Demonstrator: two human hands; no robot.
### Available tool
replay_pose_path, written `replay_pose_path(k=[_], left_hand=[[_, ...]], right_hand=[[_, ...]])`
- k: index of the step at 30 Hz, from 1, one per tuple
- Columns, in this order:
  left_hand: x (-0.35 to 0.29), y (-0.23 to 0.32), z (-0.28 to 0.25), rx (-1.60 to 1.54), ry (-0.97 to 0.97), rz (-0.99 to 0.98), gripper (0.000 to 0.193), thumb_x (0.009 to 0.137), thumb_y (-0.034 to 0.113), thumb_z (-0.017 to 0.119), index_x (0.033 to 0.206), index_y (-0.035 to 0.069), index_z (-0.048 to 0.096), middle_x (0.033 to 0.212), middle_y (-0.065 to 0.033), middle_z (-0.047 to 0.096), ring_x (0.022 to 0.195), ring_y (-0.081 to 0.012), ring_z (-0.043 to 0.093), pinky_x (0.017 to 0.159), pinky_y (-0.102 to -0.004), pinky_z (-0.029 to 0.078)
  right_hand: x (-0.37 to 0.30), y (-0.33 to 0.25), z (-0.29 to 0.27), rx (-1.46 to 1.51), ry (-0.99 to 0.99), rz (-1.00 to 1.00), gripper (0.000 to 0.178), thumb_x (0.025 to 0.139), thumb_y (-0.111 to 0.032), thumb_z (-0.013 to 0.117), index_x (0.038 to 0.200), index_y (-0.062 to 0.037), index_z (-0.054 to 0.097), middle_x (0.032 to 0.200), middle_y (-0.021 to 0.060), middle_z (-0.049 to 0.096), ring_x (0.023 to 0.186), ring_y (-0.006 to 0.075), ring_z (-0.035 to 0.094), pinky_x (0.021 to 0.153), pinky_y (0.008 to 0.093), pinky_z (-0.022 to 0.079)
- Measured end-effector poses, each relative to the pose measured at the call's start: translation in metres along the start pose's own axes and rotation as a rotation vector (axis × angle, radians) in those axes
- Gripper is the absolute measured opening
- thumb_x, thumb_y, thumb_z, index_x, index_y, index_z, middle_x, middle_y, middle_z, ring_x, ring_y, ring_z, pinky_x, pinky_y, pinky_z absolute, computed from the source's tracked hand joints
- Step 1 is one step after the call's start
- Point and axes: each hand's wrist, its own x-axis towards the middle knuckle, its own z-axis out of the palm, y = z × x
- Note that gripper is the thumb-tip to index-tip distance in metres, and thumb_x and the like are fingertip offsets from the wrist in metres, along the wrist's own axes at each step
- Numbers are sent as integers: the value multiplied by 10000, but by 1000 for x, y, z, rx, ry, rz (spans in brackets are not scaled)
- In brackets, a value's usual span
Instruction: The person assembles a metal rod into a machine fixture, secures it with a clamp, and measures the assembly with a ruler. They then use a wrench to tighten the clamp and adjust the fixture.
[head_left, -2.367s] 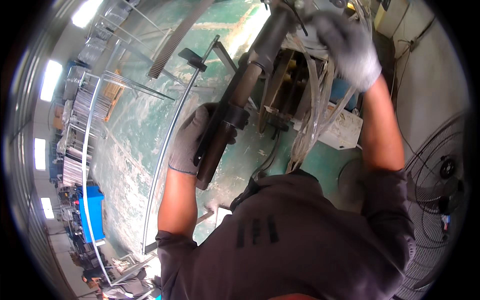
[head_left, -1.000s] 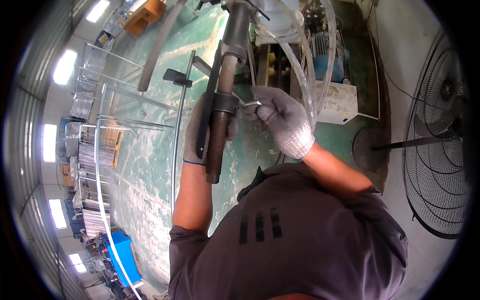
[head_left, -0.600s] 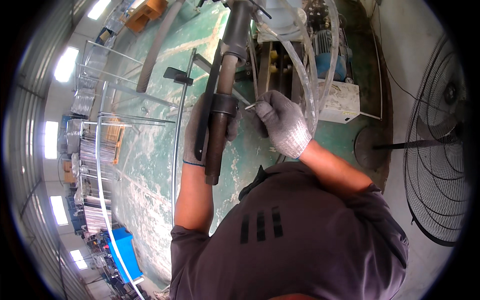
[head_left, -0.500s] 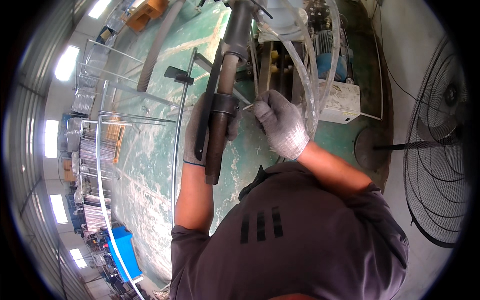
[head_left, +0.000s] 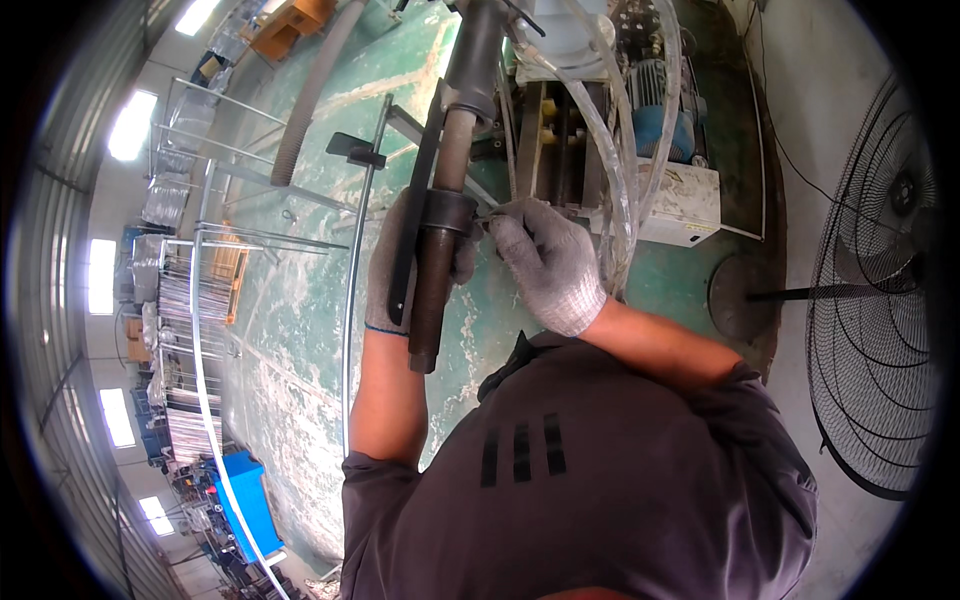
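Note:
A dark metal shaft slants down from a thick grey cylinder, with a round collar around it and a flat black bar along its left side. My left hand, in a grey knit glove, wraps behind the shaft and grips the collar. Its fingertips show on the shaft's right side; the palm is hidden. My right hand, gloved alike, is closed in a pinch at the collar's right side. It holds a thin metal piece, mostly covered by the fingers, too small to name.
Clear hoses hang beside a machine with a blue motor and white box. A large black fan stands at right. A metal stand and ribbed hose are at left, before racks and a blue bin.
My right hand has moved left, bringing the thin metal piece up to the collar; its fingers have turned slightly. My left hand keeps its place.

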Motion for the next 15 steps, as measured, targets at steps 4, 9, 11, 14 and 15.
replay_pose_path(k=[4, 9, 11, 14, 15], left_hand=[[3, -2, -7, 12, -26, -27, 508, 1188, 469, 444, 1192, 4, 645, 829, -154, 725, 569, -186, 638, 498, -295, 463], [4, -4, -9, 40, -22, 17, 517, 1194, 465, 427, 1195, -4, 644, 855, -164, 732, 582, -185, 644, 511, -303, 474], [4, -3, -9, 47, -22, 12, 516, 1196, 462, 424, 1203, -5, 644, 861, -164, 733, 588, -184, 647, 514, -305, 475], [2, -2, -6, 110, -19, 41, 512, 1199, 458, 423, 1220, -2, 646, 865, -159, 734, 594, -182, 647, 517, -302, 472], [1, -2, -6, 145, -23, 68, 511, 1199, 457, 422, 1225, -1, 648, 865, -155, 734, 595, -180, 645, 519, -300, 471]], right_hand=[[0, 3, 4, -21, 43, -69, 232, 1110, -220, 662, 1134, 3, 720, 903, 152, 718, 799, 274, 711, 765, 393, 564], [-4, -2, 8, 20, 69, -43, 204, 1093, -199, 687, 1065, -1, 729, 922, 194, 716, 775, 326, 719, 720, 414, 567], [-4, -4, 7, 19, 45, 8, 216, 1096, -203, 677, 1040, 1, 722, 900, 186, 709, 770, 325, 714, 722, 413, 567], [-3, -14, 2, 83, -37, 111, 249, 1105, -218, 656, 1011, 7, 708, 873, 181, 701, 754, 330, 705, 715, 416, 560], [-3, -16, 1, 116, -74, 150, 263, 1109, -224, 648, 1002, 10, 703, 865, 181, 699, 747, 333, 701, 710, 418, 557]])
